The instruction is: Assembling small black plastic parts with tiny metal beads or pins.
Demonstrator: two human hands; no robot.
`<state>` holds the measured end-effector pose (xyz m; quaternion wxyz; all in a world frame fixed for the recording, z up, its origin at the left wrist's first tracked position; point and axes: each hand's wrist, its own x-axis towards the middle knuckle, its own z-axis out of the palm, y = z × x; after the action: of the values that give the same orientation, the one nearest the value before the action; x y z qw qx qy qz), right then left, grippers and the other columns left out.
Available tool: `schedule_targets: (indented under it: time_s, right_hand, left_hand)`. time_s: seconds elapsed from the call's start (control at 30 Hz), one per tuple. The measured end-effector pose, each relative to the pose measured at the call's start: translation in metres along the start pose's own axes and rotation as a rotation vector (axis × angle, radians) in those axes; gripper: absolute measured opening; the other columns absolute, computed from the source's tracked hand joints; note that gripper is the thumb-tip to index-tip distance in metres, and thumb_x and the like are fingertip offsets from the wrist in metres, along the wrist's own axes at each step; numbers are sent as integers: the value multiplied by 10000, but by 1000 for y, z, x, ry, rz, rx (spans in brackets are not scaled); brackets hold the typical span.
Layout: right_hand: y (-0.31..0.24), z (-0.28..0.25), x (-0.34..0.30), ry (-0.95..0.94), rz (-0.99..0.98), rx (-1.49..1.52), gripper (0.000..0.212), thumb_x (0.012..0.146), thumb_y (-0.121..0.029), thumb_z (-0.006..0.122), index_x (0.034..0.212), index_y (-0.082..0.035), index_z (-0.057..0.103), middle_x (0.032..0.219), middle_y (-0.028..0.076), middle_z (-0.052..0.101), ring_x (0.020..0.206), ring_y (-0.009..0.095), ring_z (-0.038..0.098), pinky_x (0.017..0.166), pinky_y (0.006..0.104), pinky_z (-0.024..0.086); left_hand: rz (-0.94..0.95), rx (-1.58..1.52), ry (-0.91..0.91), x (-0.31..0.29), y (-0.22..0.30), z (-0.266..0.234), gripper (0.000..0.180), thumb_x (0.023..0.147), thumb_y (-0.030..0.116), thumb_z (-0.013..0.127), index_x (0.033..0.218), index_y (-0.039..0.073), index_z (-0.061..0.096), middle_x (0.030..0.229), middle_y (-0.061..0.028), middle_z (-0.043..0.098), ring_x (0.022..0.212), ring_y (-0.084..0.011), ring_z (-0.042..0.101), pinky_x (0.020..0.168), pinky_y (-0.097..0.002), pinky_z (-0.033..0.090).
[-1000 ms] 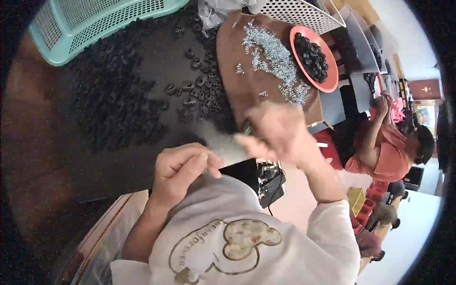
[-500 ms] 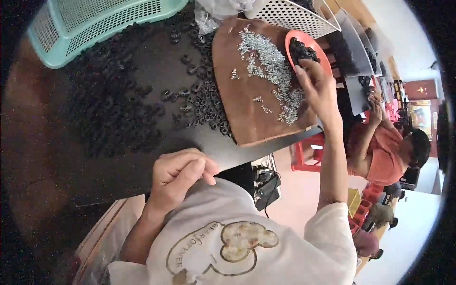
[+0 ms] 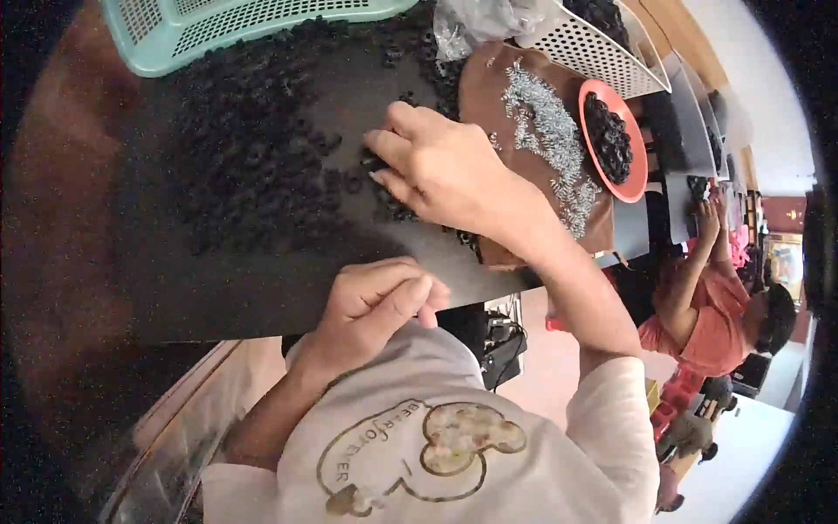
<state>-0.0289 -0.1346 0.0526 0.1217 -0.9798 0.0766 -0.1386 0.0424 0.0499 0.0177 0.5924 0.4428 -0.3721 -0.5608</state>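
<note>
My right hand (image 3: 441,166) hovers low over small black ring-shaped parts (image 3: 406,210) on the dark table, fingers bent down and thumb apart from them. Black parts show in the gap, and I see none clearly gripped. Close to the table's front edge, my left hand (image 3: 380,301) is closed, thumb pressed against the fingers; whatever it may hold is hidden. A heap of small metal springs (image 3: 550,131) lies on a brown sheet (image 3: 489,96) to the right. An orange-red plate (image 3: 640,166) with black parts in it rests at the sheet's far right edge.
A broad pile of black parts (image 3: 253,157) covers the table's left side. Behind it stands a mint-green mesh basket (image 3: 262,31). A clear plastic bag (image 3: 476,26) and a white perforated bin (image 3: 594,57) sit at the back. Another person (image 3: 698,297) works at the right.
My right hand has left the plate and moved left to the black parts on the table. My left hand stays closed by the edge. The view has shifted somewhat.
</note>
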Motion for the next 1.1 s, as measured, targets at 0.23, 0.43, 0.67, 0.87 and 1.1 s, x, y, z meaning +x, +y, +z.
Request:
schedule_targets:
  time_s: [0.23, 0.43, 0.67, 0.87, 1.1]
  right_hand:
    - [12, 15, 20, -67, -32, -77, 189, 803, -153, 657, 849, -21, 530, 860, 128, 506, 806, 324, 597, 628, 423, 510]
    - [15, 3, -5, 45, -6, 72, 213, 802, -163, 668, 889, -13, 546, 838, 138, 518, 743, 328, 606, 603, 421, 504]
    - [-7, -26, -42, 119, 3, 382, 251, 773, -133, 697, 973, -8, 610, 900, 143, 568, 745, 326, 615, 633, 388, 522]
    - [-27, -12, -57, 184, -83, 362, 251, 769, -154, 710, 943, -6, 606, 837, 106, 519, 689, 278, 594, 556, 372, 507]
    - [-30, -11, -66, 265, -30, 419, 315, 745, -164, 725, 1000, -12, 620, 852, 92, 523, 677, 252, 599, 530, 354, 500]
  left_hand:
    - [48, 1, -14, 7, -8, -3, 275, 983, 160, 505, 895, -65, 635, 806, -98, 651, 681, -121, 614, 640, -255, 482]
    - [10, -92, 2, 7, -9, -2, 272, 1001, 170, 484, 896, -47, 610, 810, -68, 635, 701, -100, 588, 668, -252, 484]
    - [118, -359, 150, 12, -23, 0, 278, 1037, 220, 422, 975, -19, 549, 901, -94, 616, 745, -111, 545, 705, -266, 472]
    - [18, -345, 239, 9, -21, 1, 315, 1025, 274, 458, 1085, -17, 562, 861, -32, 604, 716, -71, 521, 670, -227, 445]
    - [-29, -382, 257, 11, -15, 5, 307, 1019, 263, 471, 1082, -18, 579, 889, -34, 625, 739, -68, 545, 658, -223, 437]
